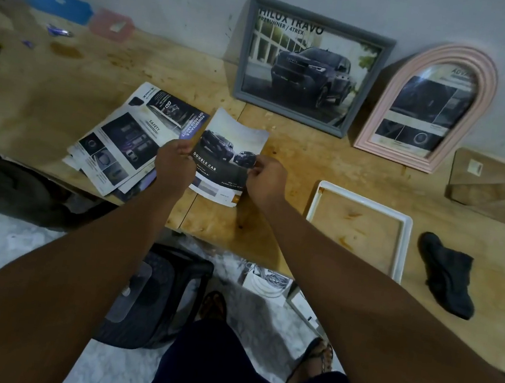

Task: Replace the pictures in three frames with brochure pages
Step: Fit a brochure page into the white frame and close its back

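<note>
I hold a brochure page (229, 144) showing two dark trucks above the wooden table (272, 231); my left hand (174, 165) grips its left edge and my right hand (263, 178) pinches its right edge. More brochure pages (124, 142) lie in a loose pile to the left. A grey rectangular frame (393, 50) with a truck page leans on the wall. Beside it leans a pink arched frame (378, 123) holding a page. A white frame (404, 240) lies flat and empty on the table at the right.
A wooden backing board (502, 194) lies at the far right, with a dark cloth (446, 273) in front of it. Blue (58, 4) and pink (111, 24) plastic pieces rest by the wall at the left. A black stool (157, 294) stands below the table edge.
</note>
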